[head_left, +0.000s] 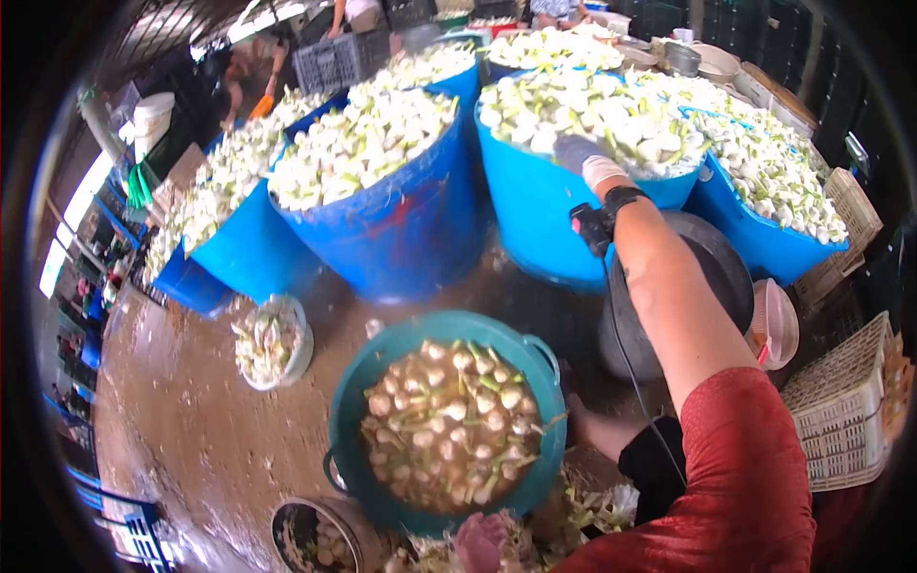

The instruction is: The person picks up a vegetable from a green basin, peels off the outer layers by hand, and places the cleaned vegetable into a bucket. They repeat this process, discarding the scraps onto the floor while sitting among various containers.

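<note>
My right hand [585, 160], in a grey and white glove with a black strap device at the wrist, reaches over the near rim of a light blue tub [535, 215]. Its blurred fingers overlap the heap of white bulbs with green stems [611, 115] in that tub. Low in the view, my left hand [482, 542] shows only in part, bare and blurred, by the near rim of a green basin [349, 411]. More bulbs [454, 411] float in the basin's brown water.
More blue tubs [392, 234] heaped with bulbs stand left and right. A small white bucket [304, 353] of bulbs, a metal pot [358, 535], a black tub [630, 325] and a cream crate [841, 420] surround the basin. Other people [256, 72] are at the back.
</note>
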Demonstrator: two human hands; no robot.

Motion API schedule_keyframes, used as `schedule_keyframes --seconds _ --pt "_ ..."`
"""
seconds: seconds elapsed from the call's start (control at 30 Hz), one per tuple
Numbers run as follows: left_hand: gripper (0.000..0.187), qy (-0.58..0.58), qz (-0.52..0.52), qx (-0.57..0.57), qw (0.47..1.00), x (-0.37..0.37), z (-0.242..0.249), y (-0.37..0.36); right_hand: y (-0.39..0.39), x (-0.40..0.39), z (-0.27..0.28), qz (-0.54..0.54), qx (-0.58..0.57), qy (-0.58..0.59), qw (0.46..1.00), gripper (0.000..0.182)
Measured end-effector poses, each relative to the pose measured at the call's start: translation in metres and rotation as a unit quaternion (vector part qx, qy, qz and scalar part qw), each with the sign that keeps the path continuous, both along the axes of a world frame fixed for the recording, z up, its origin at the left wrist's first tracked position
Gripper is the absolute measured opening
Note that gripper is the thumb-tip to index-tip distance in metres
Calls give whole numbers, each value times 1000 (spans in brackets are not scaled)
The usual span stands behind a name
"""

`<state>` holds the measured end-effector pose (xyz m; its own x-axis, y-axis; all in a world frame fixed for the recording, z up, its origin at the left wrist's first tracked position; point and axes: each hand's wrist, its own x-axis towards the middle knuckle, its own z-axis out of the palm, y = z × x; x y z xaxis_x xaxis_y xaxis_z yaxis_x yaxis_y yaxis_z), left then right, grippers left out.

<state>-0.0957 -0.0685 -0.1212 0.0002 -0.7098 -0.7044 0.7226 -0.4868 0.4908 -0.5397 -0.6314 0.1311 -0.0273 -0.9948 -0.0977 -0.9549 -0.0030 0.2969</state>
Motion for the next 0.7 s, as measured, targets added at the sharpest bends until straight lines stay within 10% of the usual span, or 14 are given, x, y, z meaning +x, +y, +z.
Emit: schedule_keyframes --seconds 0.07,0.17,0.27,0.4,0.43,0.53,0.7 --pt "35 -63 32 28 997 -12 37 -8 27 -9 -8 20 -105 37 994 48" --pt "30 -52 33 -66 996 -4 34 10 6 -56 -58 119 -304 417 848 37" --pt "30 -68 29 -4 997 -4 68 13 87 23 -25 88 -432 -200 875 39" --pt "24 -34 46 -54 997 6 66 27 200 157 -78 182 -173 -505 825 37" --pt "23 -39 53 -56 996 8 65 29 219 184 -103 327 -178 -392 841 33" --pt "25 -34 81 -57 995 16 66 34 251 267 -198 276 148 -435 844 33" --pt "23 -53 111 -54 991 30 68 38 260 353 -278 178 116 -286 934 44"
